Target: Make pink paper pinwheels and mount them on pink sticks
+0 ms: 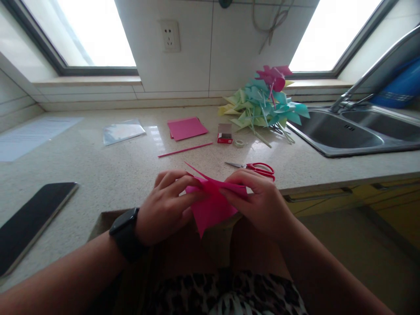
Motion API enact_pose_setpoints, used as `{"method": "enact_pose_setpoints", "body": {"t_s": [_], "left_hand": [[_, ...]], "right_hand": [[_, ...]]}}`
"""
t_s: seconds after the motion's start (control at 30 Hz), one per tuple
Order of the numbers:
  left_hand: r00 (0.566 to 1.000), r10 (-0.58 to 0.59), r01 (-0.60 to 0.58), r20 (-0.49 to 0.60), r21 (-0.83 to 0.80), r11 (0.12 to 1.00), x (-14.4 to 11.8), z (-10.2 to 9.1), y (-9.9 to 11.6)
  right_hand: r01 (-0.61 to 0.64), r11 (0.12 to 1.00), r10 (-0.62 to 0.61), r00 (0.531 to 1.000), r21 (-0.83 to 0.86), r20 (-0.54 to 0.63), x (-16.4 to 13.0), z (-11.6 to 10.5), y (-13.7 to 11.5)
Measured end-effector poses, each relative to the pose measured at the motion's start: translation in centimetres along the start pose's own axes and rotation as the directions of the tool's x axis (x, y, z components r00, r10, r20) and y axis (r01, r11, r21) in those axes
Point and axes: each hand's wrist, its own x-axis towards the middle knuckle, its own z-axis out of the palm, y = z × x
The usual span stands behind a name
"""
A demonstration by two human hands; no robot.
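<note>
Speckled countertop (114,175) below two windows carries the work. Your left hand (166,205) and right hand (259,201) both pinch the folded pink paper (213,203) at the counter's front edge, fingers closed on its upper fold. Red-handled scissors (257,168) lie just beyond your right hand. Farther back are a pink stick (185,150), pink sheets (187,128) and a heap of paper pinwheels (262,105) beside the sink (354,131).

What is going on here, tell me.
A person is folding a pink paper at the counter's edge, left hand and right hand both pinching it. Red scissors lie just beyond, with a pink stick, a stack of pink sheets and a pile of paper pinwheels by the sink.
</note>
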Motion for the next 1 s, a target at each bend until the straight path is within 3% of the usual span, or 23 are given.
{"method": "enact_pose_setpoints", "body": {"t_s": [0.1, 0.2, 0.23, 0.27, 0.33, 0.37, 0.4, 0.47, 0.5, 0.57, 0.6, 0.7, 0.77, 0.8, 0.83, 0.93, 1.0], "left_hand": [[0.999, -0.046, 0.047, 0.021, -0.053, 0.997, 0.0, -0.3, 0.3], [0.981, -0.179, 0.152, -0.068, -0.292, 0.944, -0.1, -0.6, 0.2], [0.959, -0.255, 0.188, -0.123, -0.396, 0.899, -0.2, -0.5, 0.0], [0.907, -0.365, 0.206, -0.208, -0.537, 0.818, -0.2, -0.3, -0.3], [0.826, -0.485, 0.221, -0.287, -0.626, 0.747, -0.1, 0.1, -1.0], [0.742, -0.604, 0.210, -0.291, -0.754, 0.622, 0.0, 0.3, -1.2], [0.691, -0.688, 0.210, -0.222, -0.849, 0.485, 0.1, 0.4, -1.4], [0.677, -0.736, 0.276, -0.007, -0.925, 0.262, 0.5, 0.2, -1.3], [0.696, -0.710, 0.332, 0.107, -0.925, 0.186, 0.7, -0.1, -1.2], [0.749, -0.614, 0.414, 0.249, -0.899, 0.141, 1.1, -0.9, -0.7], [0.743, -0.559, 0.491, 0.369, -0.867, 0.080, 1.2, -1.3, -0.4], [0.666, -0.375, 0.630, 0.645, -0.755, -0.182, 1.4, -2.0, 0.3], [0.608, -0.305, 0.632, 0.733, -0.679, -0.373, 1.5, -2.0, 0.6], [0.581, -0.282, 0.637, 0.764, -0.642, -0.428, 1.5, -2.0, 0.7], [0.552, -0.266, 0.653, 0.790, -0.608, -0.452, 1.5, -2.0, 0.9], [0.488, -0.227, 0.738, 0.843, -0.538, -0.408, 1.5, -2.0, 1.1], [0.504, -0.177, 0.759, 0.845, -0.532, -0.375, 1.5, -1.9, 1.2]], "right_hand": [[0.083, 0.992, -0.089, 0.993, -0.091, -0.071, 0.3, -0.2, 0.4], [0.218, 0.957, -0.244, 0.962, -0.190, -0.124, 0.4, -0.7, 0.8], [0.279, 0.935, -0.311, 0.941, -0.220, -0.130, 0.3, -0.9, 1.0], [0.341, 0.906, -0.381, 0.915, -0.251, -0.133, 0.2, -1.1, 1.1], [0.438, 0.842, -0.495, 0.860, -0.316, -0.128, -0.3, -1.4, 1.2], [0.467, 0.814, -0.532, 0.838, -0.344, -0.120, -0.5, -1.5, 1.1], [0.488, 0.790, -0.559, 0.822, -0.370, -0.108, -0.8, -1.6, 1.1], [0.526, 0.746, -0.600, 0.797, -0.409, -0.068, -1.4, -1.7, 0.9], [0.542, 0.727, -0.616, 0.786, -0.422, -0.050, -1.6, -1.8, 0.8], [0.569, 0.690, -0.642, 0.766, -0.447, -0.017, -1.9, -2.0, 0.5], [0.581, 0.673, -0.654, 0.757, -0.458, 0.000, -2.0, -2.1, 0.3], [0.612, 0.633, -0.681, 0.731, -0.473, 0.035, -2.3, -2.5, -0.2], [0.619, 0.625, -0.682, 0.729, -0.475, 0.053, -2.5, -2.8, -0.6], [0.620, 0.626, -0.680, 0.731, -0.473, 0.057, -2.5, -2.8, -0.8], [0.622, 0.627, -0.681, 0.730, -0.469, 0.059, -2.6, -2.9, -0.9], [0.646, 0.629, -0.695, 0.716, -0.433, 0.060, -2.9, -2.8, -0.8], [0.659, 0.639, -0.693, 0.717, -0.397, 0.076, -3.1, -2.7, -0.3]]}}
